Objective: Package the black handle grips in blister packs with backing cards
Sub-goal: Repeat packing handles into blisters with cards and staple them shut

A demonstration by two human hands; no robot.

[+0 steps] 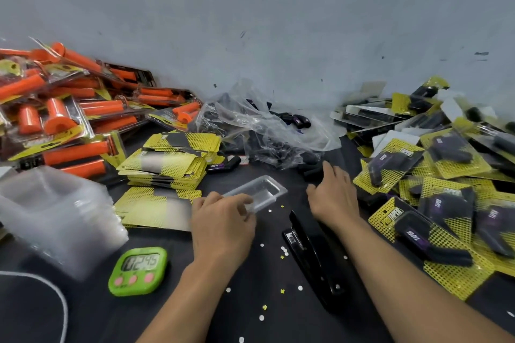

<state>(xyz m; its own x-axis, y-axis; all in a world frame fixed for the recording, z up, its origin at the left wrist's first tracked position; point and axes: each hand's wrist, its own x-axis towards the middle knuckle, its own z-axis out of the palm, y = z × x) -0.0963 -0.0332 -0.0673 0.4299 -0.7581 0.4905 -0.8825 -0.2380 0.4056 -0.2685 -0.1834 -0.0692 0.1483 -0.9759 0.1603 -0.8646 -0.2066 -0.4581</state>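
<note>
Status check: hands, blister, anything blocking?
Left hand grips the empty clear blister tray. Right hand open, fingers by loose black grips, nothing held. Stapler lies between the forearms, not blocking.

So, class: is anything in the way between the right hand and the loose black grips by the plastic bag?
Nothing visible does. The right hand reaches with outstretched fingers right beside the loose black grips; no object lies between them.
</note>
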